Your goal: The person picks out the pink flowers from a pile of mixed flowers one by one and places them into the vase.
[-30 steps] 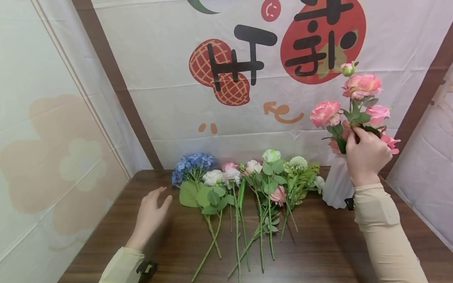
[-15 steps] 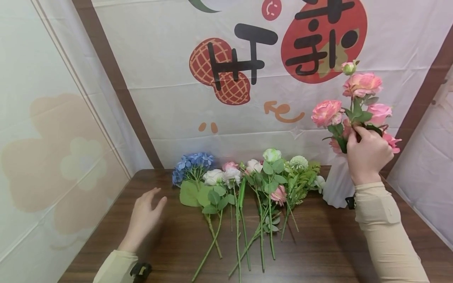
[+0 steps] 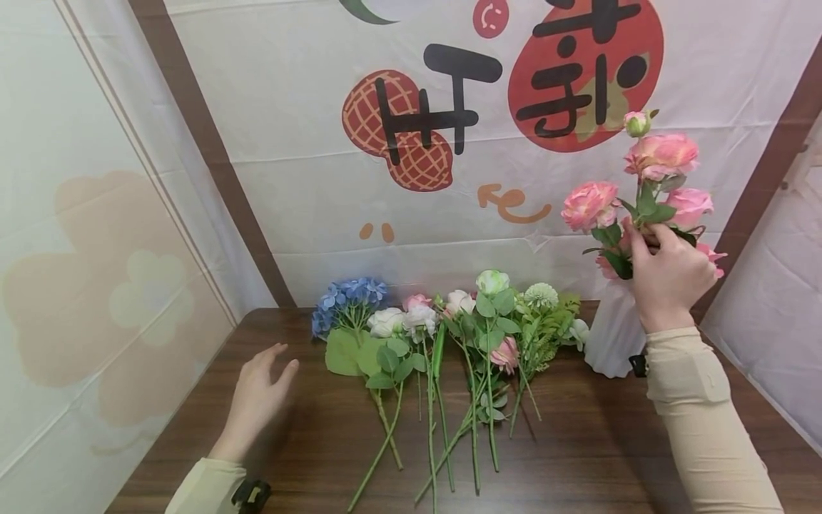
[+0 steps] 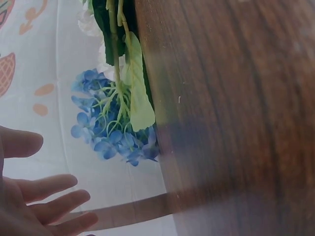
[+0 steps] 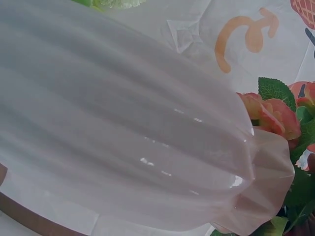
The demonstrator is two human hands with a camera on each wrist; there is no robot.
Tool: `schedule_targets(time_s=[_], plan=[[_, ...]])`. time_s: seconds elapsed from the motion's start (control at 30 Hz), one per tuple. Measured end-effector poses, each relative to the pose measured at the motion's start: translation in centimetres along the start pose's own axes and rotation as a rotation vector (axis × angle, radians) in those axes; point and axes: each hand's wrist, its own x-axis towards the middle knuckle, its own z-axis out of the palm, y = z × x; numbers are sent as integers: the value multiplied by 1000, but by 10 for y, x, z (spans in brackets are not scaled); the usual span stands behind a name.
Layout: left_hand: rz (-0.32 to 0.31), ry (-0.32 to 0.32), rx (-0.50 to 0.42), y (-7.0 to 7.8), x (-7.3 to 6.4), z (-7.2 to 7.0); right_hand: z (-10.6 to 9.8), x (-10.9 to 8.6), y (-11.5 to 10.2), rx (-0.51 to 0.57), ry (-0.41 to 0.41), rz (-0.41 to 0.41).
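Note:
A fluted white vase (image 3: 612,335) stands at the right of the table, with pink peonies (image 3: 661,155) rising above its mouth. My right hand (image 3: 671,275) pinches a green peony stem just under the upper blooms. In the right wrist view, the vase (image 5: 133,123) fills most of the picture, pink petals (image 5: 278,118) show at its ruffled rim, and the hand is out of sight. My left hand (image 3: 257,400) hovers at the table's left side, fingers apart and holding nothing. Nearest to it lies a blue hydrangea (image 3: 349,300), seen also beyond the fingers in the left wrist view.
Several cut stems lie across the middle of the brown wooden table (image 3: 308,457): white roses (image 3: 420,320), a pale green bloom (image 3: 493,283), a pink rose (image 3: 505,355) and green foliage (image 3: 546,328). A printed white cloth (image 3: 289,143) hangs behind the table.
My left hand has drawn a little to the left, away from the hydrangea. My right hand keeps its pinch on the peony stem and has shifted only slightly right.

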Motion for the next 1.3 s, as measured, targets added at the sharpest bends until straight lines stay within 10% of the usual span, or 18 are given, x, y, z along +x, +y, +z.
schedule_targets(time_s=[0.33, 1.3], plan=[[-12, -14, -3, 1, -1, -1, 0, -2, -5, 10, 50, -24], [-24, -16, -3, 7, -1, -7, -5, 5, -7, -126, -184, 43]])
